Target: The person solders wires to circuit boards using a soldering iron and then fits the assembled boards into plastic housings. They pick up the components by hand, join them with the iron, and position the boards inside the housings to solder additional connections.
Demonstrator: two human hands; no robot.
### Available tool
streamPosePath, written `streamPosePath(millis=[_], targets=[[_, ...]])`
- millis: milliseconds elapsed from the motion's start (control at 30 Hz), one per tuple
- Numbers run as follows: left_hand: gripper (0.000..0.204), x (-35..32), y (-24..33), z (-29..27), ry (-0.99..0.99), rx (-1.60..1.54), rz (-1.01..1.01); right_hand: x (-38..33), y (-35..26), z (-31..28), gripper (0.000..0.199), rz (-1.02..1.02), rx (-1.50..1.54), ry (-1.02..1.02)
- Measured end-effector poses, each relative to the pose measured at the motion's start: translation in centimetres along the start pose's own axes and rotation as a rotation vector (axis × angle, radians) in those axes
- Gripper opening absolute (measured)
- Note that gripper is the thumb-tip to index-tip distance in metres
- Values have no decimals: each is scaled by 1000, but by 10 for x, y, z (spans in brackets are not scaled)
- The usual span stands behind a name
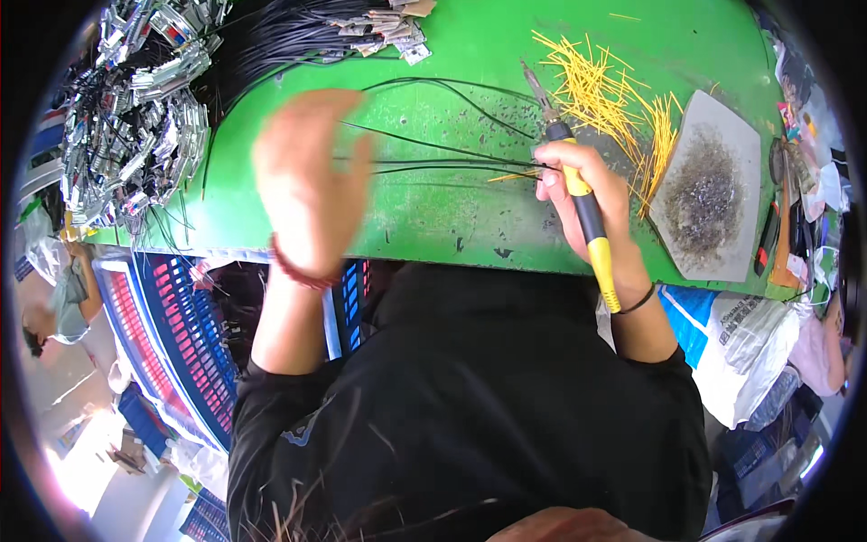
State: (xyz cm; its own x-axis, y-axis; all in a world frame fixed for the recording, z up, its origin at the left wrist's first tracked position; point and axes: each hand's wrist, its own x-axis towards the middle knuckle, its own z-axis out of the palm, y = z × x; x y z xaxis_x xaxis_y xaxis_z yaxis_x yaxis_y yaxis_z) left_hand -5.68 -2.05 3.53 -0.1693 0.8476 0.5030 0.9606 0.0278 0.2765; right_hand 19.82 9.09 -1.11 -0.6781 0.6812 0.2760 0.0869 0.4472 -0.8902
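My right hand is closed around a yellow-and-black soldering iron, its metal tip pointing up and away over the table. Thin black wires run from its fingertips leftward across the green tabletop. More black wires curve behind them. Blurred by motion, my left hand hovers over the left ends of these wires, thumb apart from the fingers. I see nothing held in it. Beyond the iron's tip lies a scattered pile of thin yellow tubes.
A grey slab with dark residue rests right of the yellow tubes. Bundled black cables lie at the far left, beside heaped metal-ended parts. Tools with red-and-black handles sit at the right edge. Blue crates stand below left.
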Motion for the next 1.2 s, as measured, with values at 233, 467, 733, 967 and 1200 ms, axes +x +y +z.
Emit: streamPosePath(millis=[233,467,733,967,1200], targets=[[14,15,72,51,-440,-599,-26,-7,-10,-10,25,82,14,55],[15,9,73,60,-232,-575,57,-21,5,-13,23,144,115,167],[11,11,76,58,-453,-638,101,-9,6,-10,35,-5,-61,155],[10,7,79,56,-488,-555,14,-12,13,-8,30,-68,-58,230],[13,3,73,54,-392,-352,45,-22,-2,-15,36,-8,65,179]])
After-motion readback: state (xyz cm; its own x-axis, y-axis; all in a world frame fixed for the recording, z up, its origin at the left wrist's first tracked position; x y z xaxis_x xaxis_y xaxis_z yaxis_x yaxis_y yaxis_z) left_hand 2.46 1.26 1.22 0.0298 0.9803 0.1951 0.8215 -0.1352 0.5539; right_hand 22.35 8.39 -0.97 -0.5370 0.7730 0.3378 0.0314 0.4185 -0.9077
